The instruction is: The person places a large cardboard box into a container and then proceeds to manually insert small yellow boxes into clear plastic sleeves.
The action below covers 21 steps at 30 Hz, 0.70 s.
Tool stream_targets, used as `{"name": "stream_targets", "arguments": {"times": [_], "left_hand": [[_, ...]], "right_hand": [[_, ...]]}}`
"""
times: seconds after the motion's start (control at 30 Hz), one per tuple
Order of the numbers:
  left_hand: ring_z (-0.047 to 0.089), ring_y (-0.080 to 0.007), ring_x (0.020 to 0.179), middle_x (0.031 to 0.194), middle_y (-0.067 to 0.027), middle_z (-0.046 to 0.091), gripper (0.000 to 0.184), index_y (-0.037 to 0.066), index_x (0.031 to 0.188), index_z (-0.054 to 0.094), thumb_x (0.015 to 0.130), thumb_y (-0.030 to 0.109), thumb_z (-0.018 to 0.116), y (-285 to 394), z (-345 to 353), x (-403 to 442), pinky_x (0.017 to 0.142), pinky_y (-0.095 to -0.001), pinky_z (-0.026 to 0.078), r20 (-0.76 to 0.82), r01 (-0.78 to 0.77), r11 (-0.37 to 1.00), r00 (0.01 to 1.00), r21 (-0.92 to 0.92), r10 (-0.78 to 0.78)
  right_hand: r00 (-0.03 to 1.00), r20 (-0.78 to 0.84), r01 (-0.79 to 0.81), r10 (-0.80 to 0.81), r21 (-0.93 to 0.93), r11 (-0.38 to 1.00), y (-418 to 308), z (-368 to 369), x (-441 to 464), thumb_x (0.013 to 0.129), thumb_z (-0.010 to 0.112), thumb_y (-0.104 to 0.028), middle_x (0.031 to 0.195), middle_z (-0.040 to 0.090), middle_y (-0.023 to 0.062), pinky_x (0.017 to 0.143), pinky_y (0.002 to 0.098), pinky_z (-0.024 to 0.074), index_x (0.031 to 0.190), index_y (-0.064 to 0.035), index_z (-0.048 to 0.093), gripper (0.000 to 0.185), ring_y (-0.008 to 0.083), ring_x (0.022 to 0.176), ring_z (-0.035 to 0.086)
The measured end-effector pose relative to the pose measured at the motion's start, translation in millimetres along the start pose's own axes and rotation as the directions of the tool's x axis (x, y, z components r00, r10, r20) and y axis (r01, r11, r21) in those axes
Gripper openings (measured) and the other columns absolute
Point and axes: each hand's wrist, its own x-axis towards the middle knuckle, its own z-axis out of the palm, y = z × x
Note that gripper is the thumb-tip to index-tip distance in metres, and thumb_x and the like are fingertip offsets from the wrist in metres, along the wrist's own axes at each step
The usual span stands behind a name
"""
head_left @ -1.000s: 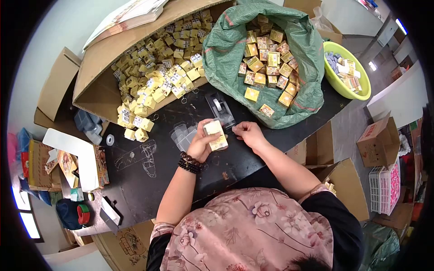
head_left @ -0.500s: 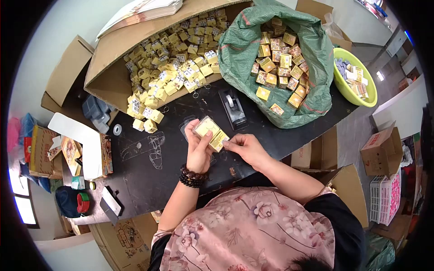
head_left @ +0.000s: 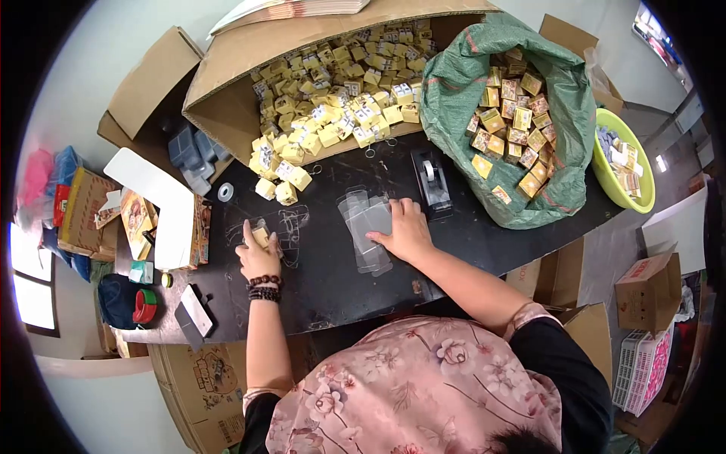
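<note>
My left hand (head_left: pixel 259 256) is low over the table's left side, with its thumb and fingers around a small clear-wrapped yellow box (head_left: pixel 262 237). The index finger points forward, and part of the box is hidden. Dark beaded bracelets (head_left: pixel 265 287) circle that wrist. My right hand (head_left: pixel 409 233) grips the upper of several flattened clear plastic boxes (head_left: pixel 364 240), its thumb at the near edge and its fingers at the far right edge. The plastic pieces lie overlapping on the black table (head_left: pixel 333 284).
A cardboard box (head_left: pixel 227 113) on its side spills yellow cube keyrings (head_left: pixel 325 136). A tape dispenser (head_left: pixel 432 185) stands by a green sack (head_left: pixel 529 212) of small boxes. At right is a lime basin (head_left: pixel 643 200); at left are a tape roll (head_left: pixel 225 192) and a phone-like white object (head_left: pixel 197 312).
My left hand has moved left and down to the table with the yellow box. My right hand has left that box and is on the clear plastic. The view has shifted.
</note>
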Motion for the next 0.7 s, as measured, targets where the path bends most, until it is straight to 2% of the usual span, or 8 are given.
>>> {"name": "stream_targets", "arguments": {"times": [0.1, 0.17, 0.23, 0.3, 0.43, 0.53, 0.63, 0.7], "left_hand": [[0.050, -0.0398, 0.119, 0.126, -0.0197, 0.047, 0.085, 0.033, 0.156, 0.013, 0.089, 0.054, 0.059, -10, 12, 22, 0.097, -0.0557, 0.038, 0.119, -0.035, 0.922, 0.993, 0.385, -0.012], [0.043, -0.0399, 0.124, 0.133, -0.0202, 0.044, 0.085, 0.024, 0.156, 0.021, 0.087, 0.052, 0.062, 12, 35, -5, 0.102, -0.0551, 0.034, -0.300, -0.298, 0.861, 0.848, 0.412, 0.437], [0.039, -0.0390, 0.126, 0.136, -0.0188, 0.041, 0.079, 0.008, 0.142, 0.042, 0.081, 0.049, 0.071, 64, 37, -45, 0.103, -0.0533, 0.034, -0.061, -0.604, 0.794, 0.797, -0.073, 0.601], [0.042, -0.0361, 0.122, 0.131, -0.0181, 0.044, 0.078, 0.002, 0.131, 0.050, 0.070, 0.038, 0.082, 96, 53, -64, 0.102, -0.0477, 0.038, 0.095, -0.683, 0.672, 0.677, -0.286, 0.730], [0.048, -0.0376, 0.112, 0.121, -0.0183, 0.048, 0.086, -0.003, 0.123, 0.051, 0.060, 0.042, 0.088, 119, 54, -40, 0.098, -0.0419, 0.043, 0.148, -0.691, 0.625, 0.619, -0.363, 0.771], [0.048, -0.0365, 0.112, 0.116, -0.0179, 0.050, 0.088, -0.001, 0.117, 0.052, 0.051, 0.040, 0.094, 123, 55, -28, 0.098, -0.0427, 0.043, 0.367, -0.641, 0.700, 0.598, -0.316, 0.713], [0.053, -0.0320, 0.101, 0.106, -0.0153, 0.054, 0.078, -0.001, 0.108, 0.054, 0.053, 0.037, 0.094, 121, 56, -31, 0.089, -0.0393, 0.047, 0.297, -0.652, 0.690, 0.622, -0.316, 0.724], [0.054, -0.0292, 0.094, 0.100, -0.0130, 0.055, 0.070, 0.000, 0.103, 0.055, 0.055, 0.033, 0.093, 113, 55, -31, 0.084, -0.0374, 0.048, 0.257, -0.595, 0.679, 0.640, -0.430, 0.724]], "right_hand": [[0.961, 0.122, -0.233, 0.248, -0.123, 0.965, -2, 6, 14, 0.067, 0.085, -0.041, 0.119, 0.049, 0.0115, 0.093, 0.0408, 0.0424, 0.122, -0.0006, 0.053, 0.075, 0.0294, 0.112, 0.047], [0.955, 0.126, -0.255, 0.267, -0.106, 0.961, -2, 8, 15, 0.067, 0.086, -0.040, 0.119, 0.049, 0.0118, 0.093, 0.0407, 0.0422, 0.122, -0.0014, 0.054, 0.074, 0.0298, 0.112, 0.047], [0.946, 0.135, -0.286, 0.296, -0.092, 0.954, -2, 9, 14, 0.066, 0.087, -0.038, 0.119, 0.049, 0.0120, 0.093, 0.0407, 0.0421, 0.121, -0.0023, 0.054, 0.073, 0.0302, 0.113, 0.047], [0.929, 0.162, -0.325, 0.332, -0.068, 0.943, -2, 8, 13, 0.062, 0.090, -0.032, 0.120, 0.050, 0.0129, 0.096, 0.0425, 0.0420, 0.117, -0.0045, 0.055, 0.071, 0.0321, 0.115, 0.047], [0.920, 0.197, -0.336, 0.339, -0.048, 0.941, 7, 8, 14, 0.061, 0.091, -0.028, 0.119, 0.051, 0.0133, 0.095, 0.0425, 0.0422, 0.114, -0.0048, 0.056, 0.068, 0.0328, 0.115, 0.047], [0.900, 0.220, -0.370, 0.375, -0.066, 0.927, 3, 7, 18, 0.063, 0.090, -0.025, 0.114, 0.055, 0.0139, 0.096, 0.0429, 0.0417, 0.112, -0.0053, 0.057, 0.063, 0.0327, 0.113, 0.049], [0.885, 0.237, -0.409, 0.402, -0.020, 0.912, 8, 15, 17, 0.070, 0.085, -0.016, 0.108, 0.059, 0.0138, 0.092, 0.0393, 0.0463, 0.111, -0.0053, 0.057, 0.051, 0.0297, 0.105, 0.057], [0.903, 0.249, -0.429, 0.349, 0.520, 0.738, 14, 26, 5, 0.081, 0.073, -0.004, 0.102, 0.061, 0.0120, 0.084, 0.0332, 0.0506, 0.111, -0.0041, 0.059, 0.033, 0.0241, 0.095, 0.063]]}}
